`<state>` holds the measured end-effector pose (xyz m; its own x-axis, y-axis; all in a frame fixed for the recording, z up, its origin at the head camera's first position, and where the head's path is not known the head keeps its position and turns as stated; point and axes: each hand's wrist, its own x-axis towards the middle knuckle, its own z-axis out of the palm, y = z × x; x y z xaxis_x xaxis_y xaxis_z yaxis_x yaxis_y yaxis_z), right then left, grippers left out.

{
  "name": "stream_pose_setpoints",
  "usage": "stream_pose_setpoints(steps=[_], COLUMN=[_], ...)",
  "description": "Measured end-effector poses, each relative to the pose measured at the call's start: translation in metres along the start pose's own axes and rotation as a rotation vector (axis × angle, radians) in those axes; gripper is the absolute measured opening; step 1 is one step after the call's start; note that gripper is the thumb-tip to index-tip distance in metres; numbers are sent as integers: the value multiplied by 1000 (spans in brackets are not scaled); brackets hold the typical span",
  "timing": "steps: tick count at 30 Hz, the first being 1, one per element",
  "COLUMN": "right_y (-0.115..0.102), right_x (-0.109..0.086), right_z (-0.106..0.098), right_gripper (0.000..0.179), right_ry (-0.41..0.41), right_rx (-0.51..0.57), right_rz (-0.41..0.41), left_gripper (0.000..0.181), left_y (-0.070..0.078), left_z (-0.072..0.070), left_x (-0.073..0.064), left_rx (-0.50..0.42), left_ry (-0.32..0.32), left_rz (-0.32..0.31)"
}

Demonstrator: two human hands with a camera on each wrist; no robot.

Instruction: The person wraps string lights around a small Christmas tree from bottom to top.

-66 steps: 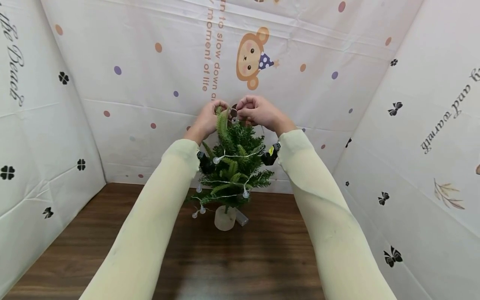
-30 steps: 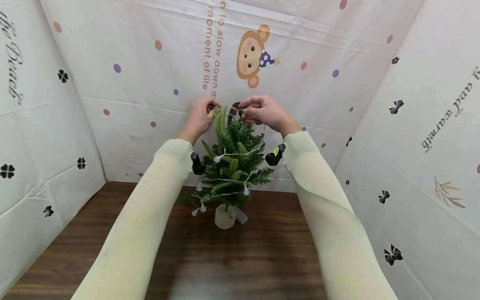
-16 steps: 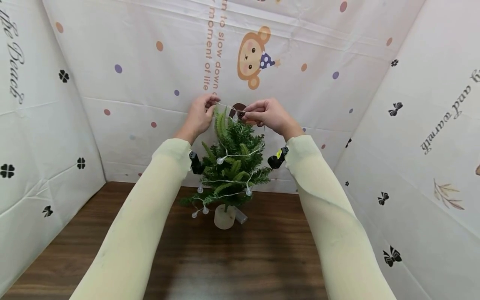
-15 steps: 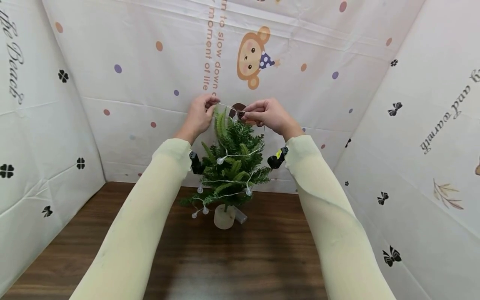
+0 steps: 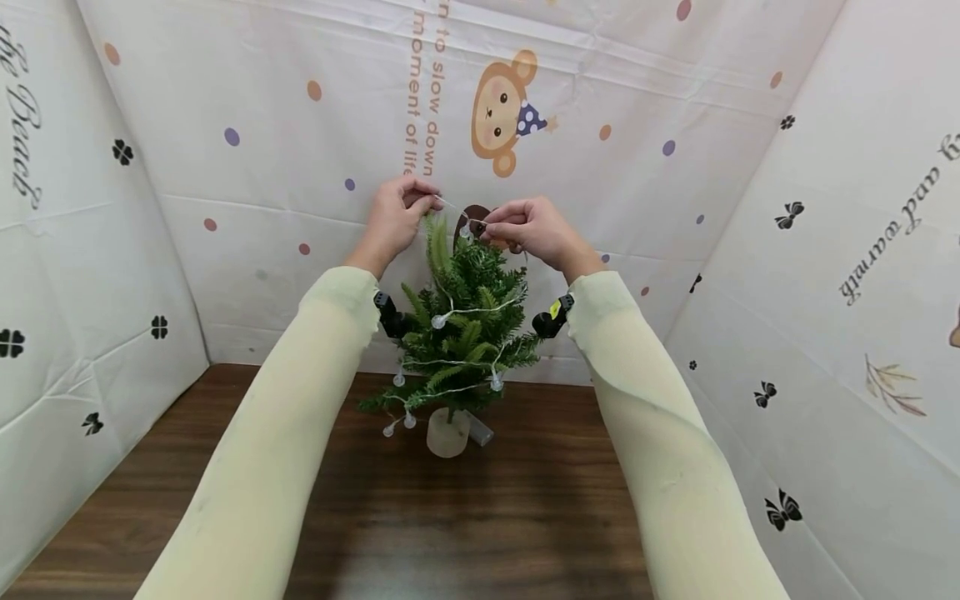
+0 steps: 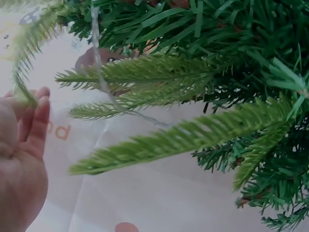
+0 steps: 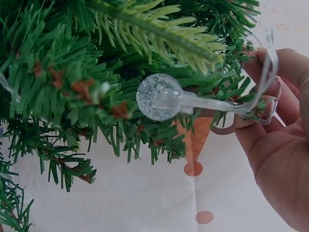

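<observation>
A small artificial Christmas tree [image 5: 480,271] stands upright on a round pale base [image 5: 447,442]. String lights [image 5: 495,381] with clear ball bulbs wind around its branches. Above the treetop, my left hand [image 5: 392,218] pinches the light wire between thumb and fingers, left of the tip. My right hand [image 5: 542,235] pinches the same wire on the right, and a bulb [image 5: 465,231] hangs from the stretch between them. In the left wrist view, the fingertips of the left hand [image 6: 21,154] are partly behind a sprig. A bulb [image 7: 159,96] lies against foliage beside the right hand [image 7: 285,159].
A clear battery box [image 5: 480,431] lies behind the base on the brown wood table [image 5: 465,525]. White printed cloth [image 5: 285,150] walls in the back and both sides, close behind the tree. Black wrist cameras [image 5: 551,318] sit near the branches.
My left hand has moved up and to the left, away from the treetop, and the wire between the hands has drawn out longer. The right hand has shifted slightly right.
</observation>
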<state>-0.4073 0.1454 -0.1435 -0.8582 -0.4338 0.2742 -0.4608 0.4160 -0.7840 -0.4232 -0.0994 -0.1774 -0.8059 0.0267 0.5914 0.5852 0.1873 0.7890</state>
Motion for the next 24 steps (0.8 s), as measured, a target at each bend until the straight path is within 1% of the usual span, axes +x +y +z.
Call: stream_pose_setpoints(steps=[2, 4, 6, 8, 10, 13, 16, 18, 21, 24], right_y=[1, 1, 1, 1, 2, 4, 6, 6, 5, 6], right_x=[0, 0, 0, -1, -1, -2, -4, -7, -11, -13], right_z=[0, 1, 2, 4, 5, 8, 9, 9, 7, 3], right_gripper=[30, 30, 29, 28, 26, 23, 21, 22, 25, 28], right_ry=[15, 31, 47, 61, 69, 71, 61, 47, 16, -18], right_rx=[-1, -8, -32, -64, -114, -218, -316, -350, -352, -331], right_rz=[-2, -2, 2, 17, 36, 65, 69, 68, 77, 83], left_gripper=[19, 19, 19, 20, 23, 27, 28, 28, 26, 24], left_y=[2, 4, 5, 6, 7, 10, 16, 22, 35, 51], left_z=[-4, -8, -14, -20, -29, -44, -56, -62, -65, -64], left_x=[0, 0, 0, -1, -3, -8, -16, -22, -31, -35], left_rx=[45, 158, 283, 395, 470, 560, 600, 597, 562, 541], left_ry=[25, 44, 38, 10, -32, -108, -176, -204, -215, -214], left_rz=[36, 77, 114, 111, 93, 25, -28, -53, -54, -41])
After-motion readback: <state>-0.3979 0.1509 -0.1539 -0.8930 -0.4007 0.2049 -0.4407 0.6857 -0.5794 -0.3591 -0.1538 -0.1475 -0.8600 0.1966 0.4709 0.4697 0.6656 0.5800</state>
